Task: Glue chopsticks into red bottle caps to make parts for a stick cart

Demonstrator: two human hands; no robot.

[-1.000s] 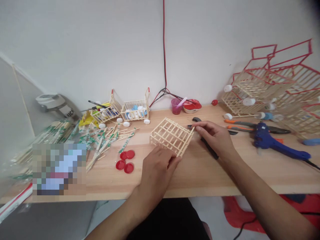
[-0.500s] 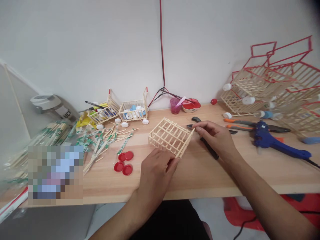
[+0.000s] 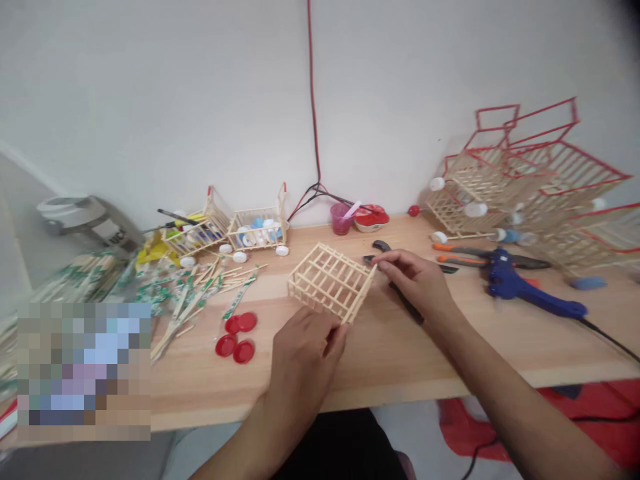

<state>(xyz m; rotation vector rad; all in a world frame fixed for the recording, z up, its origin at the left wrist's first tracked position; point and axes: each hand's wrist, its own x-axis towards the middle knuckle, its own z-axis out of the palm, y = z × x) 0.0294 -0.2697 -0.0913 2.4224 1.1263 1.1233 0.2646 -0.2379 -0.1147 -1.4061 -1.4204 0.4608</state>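
Observation:
A square lattice frame of pale wooden sticks [image 3: 330, 283] sits on the wooden tabletop [image 3: 400, 347], tilted up at its near corner. My left hand [image 3: 304, 357] grips that near corner. My right hand [image 3: 413, 280] is at the frame's right corner, its fingertips against the sticks. A black-handled craft knife [image 3: 406, 300] lies in that hand, partly hidden by the fingers, its tip just past them beside the frame. A black tool [image 3: 381, 245] lies on the table behind my right hand, mostly hidden.
Right of my hands lie orange-handled pliers [image 3: 465, 256] and a blue glue gun [image 3: 515, 283]. Red-edged stick crates [image 3: 525, 180] stand at the far right. Red bottle caps [image 3: 234, 337], wrapped stick bundles [image 3: 170, 297] and small stick carts [image 3: 257, 230] crowd the left.
The whole scene has shifted left and tilted in view as my head turned. Both hands keep their places on the wooden frame, which has not visibly moved between them.

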